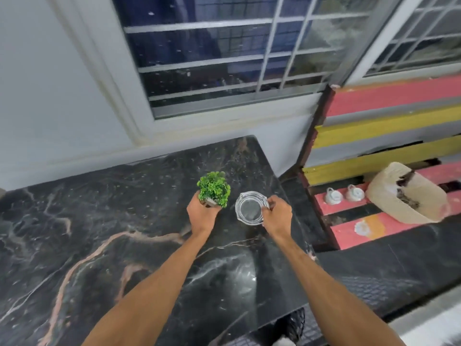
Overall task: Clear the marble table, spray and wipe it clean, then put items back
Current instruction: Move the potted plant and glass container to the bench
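Observation:
A black marble table (99, 221) with pink and white veins fills the lower left of the head view. My left hand (203, 214) is wrapped around a small potted green plant (214, 188), whose pot is mostly hidden by the fingers. Just to its right, my right hand (277, 217) grips the rim of a clear glass ashtray (250, 208) near the table's right edge. Whether the plant and the ashtray rest on the marble or hang just above it, I cannot tell.
A barred window (237, 53) and a white wall stand behind the table. To the right is a pink and yellow slatted bench (389, 126) carrying two white cups (344, 195) and a woven basket (409, 196). A dark floor (374, 275) lies below.

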`<state>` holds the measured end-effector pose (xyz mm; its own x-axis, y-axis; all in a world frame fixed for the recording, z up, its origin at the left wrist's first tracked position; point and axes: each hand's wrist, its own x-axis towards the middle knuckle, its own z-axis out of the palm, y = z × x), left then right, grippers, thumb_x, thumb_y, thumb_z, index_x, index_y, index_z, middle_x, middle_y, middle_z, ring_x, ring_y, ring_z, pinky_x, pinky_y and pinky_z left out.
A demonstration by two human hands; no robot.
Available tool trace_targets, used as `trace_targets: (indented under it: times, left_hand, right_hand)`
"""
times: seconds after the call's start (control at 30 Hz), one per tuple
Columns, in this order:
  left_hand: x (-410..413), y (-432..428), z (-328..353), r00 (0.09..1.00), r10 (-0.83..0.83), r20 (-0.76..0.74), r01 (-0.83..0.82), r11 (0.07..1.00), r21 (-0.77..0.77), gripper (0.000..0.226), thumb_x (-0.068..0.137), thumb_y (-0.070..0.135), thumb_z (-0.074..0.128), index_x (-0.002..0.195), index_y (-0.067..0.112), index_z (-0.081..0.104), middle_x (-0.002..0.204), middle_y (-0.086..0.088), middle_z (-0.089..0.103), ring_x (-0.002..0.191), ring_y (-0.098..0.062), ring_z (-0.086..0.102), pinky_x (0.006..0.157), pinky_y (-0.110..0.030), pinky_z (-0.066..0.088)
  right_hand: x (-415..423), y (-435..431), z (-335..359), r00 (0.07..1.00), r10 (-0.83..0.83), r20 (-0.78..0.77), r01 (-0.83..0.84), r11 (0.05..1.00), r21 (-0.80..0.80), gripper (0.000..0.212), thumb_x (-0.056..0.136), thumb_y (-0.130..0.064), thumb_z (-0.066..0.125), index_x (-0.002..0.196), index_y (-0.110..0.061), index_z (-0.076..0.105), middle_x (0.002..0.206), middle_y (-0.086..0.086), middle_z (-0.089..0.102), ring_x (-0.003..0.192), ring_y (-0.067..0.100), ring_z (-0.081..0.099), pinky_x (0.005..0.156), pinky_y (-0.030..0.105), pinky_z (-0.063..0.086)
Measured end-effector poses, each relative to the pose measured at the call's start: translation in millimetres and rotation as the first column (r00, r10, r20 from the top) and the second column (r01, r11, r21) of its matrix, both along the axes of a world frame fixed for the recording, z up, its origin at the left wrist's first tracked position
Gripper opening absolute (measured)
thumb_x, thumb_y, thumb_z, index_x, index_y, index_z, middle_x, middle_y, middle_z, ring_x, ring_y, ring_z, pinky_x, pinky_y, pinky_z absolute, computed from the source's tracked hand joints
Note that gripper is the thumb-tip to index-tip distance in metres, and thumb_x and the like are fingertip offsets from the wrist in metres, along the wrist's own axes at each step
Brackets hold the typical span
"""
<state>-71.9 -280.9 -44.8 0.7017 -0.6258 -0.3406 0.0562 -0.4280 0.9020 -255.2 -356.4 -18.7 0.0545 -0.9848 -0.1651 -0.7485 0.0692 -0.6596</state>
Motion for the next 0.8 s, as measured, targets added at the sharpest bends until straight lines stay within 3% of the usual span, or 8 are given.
trace_targets:
  times: [0.07,0.13,0.27,0.43,0.53,0.6,0.73,0.8]
  left_hand:
    - [-41,-17,0,0.997,-0.069,-0.032,0.066,0.995,-0.075,0.047,0.067,-0.011,0.092,0.101,0.016,0.074,0.088,0.010,0.076,0.075,0.009,0.069,0.071,-0.004,0.050]
    - [-86,-37,-3,0.991,-0.125,-0.041,0.120,0.986,-0.114,0.046,0.066,-0.014,0.091,0.099,0.015,0.075,0.088,0.008,0.078,0.073,0.014,0.069,0.071,-0.004,0.051]
    - [-192,-86,-13,0.981,-0.185,-0.054,0.178,0.977,-0.115,0.042,0.067,-0.012,0.092,0.099,0.011,0.078,0.090,-0.002,0.081,0.076,0.005,0.073,0.076,-0.016,0.058]
    - [-333,-145,-44,0.961,-0.264,-0.087,0.259,0.964,-0.062,0.044,0.069,-0.009,0.093,0.107,0.007,0.078,0.098,-0.010,0.083,0.096,-0.029,0.078,0.085,-0.042,0.065]
    - [-405,-178,-81,0.928,-0.345,-0.141,0.340,0.939,-0.054,0.048,0.071,-0.015,0.090,0.103,0.018,0.076,0.091,0.007,0.083,0.088,-0.009,0.078,0.075,-0.026,0.063]
    - [-444,-198,-115,0.909,-0.381,-0.169,0.380,0.924,-0.041,0.045,0.074,-0.015,0.088,0.104,0.017,0.076,0.094,0.006,0.083,0.089,-0.007,0.078,0.075,-0.020,0.060]
    - [-490,-223,-193,0.883,-0.429,-0.189,0.434,0.901,-0.017,0.038,0.076,-0.007,0.089,0.107,0.012,0.077,0.101,-0.004,0.083,0.097,-0.018,0.077,0.088,-0.041,0.065]
    - [-504,-229,-226,0.879,-0.439,-0.185,0.444,0.896,-0.016,0.044,0.070,0.008,0.092,0.112,0.008,0.077,0.104,-0.006,0.083,0.101,-0.021,0.076,0.092,-0.048,0.064]
  right_hand:
    - [-41,-19,-1,0.999,-0.042,-0.004,0.042,0.999,0.003,0.004,0.083,-0.002,0.067,0.087,-0.004,0.066,0.083,0.012,0.071,0.078,0.030,0.063,0.075,0.039,0.049]
    - [-90,-40,-4,0.996,-0.093,-0.005,0.093,0.996,0.009,0.004,0.083,-0.004,0.066,0.087,-0.004,0.065,0.084,0.011,0.070,0.079,0.029,0.062,0.076,0.038,0.048]
    - [-216,-89,-24,0.980,-0.197,0.016,0.196,0.979,0.054,0.008,0.084,-0.004,0.062,0.091,-0.003,0.066,0.087,0.013,0.070,0.082,0.032,0.062,0.074,0.040,0.050]
    - [-363,-145,-67,0.934,-0.356,0.027,0.351,0.930,0.108,0.016,0.084,0.002,0.061,0.099,0.001,0.069,0.097,0.019,0.073,0.090,0.038,0.066,0.075,0.038,0.048]
    - [-428,-174,-109,0.900,-0.436,0.005,0.429,0.887,0.173,0.014,0.083,0.002,0.057,0.093,-0.003,0.065,0.095,0.022,0.071,0.088,0.040,0.065,0.068,0.034,0.041]
    - [-460,-194,-145,0.887,-0.461,-0.018,0.455,0.868,0.199,0.016,0.082,0.003,0.055,0.094,-0.002,0.064,0.099,0.022,0.070,0.090,0.039,0.063,0.069,0.034,0.041]
    - [-498,-225,-216,0.890,-0.452,-0.064,0.453,0.861,0.232,0.016,0.082,0.004,0.054,0.096,-0.001,0.060,0.103,0.020,0.068,0.084,0.032,0.056,0.069,0.034,0.040]
    - [-510,-237,-249,0.897,-0.436,-0.074,0.441,0.866,0.238,0.017,0.084,0.003,0.054,0.099,-0.001,0.060,0.106,0.020,0.067,0.088,0.036,0.058,0.070,0.036,0.041]
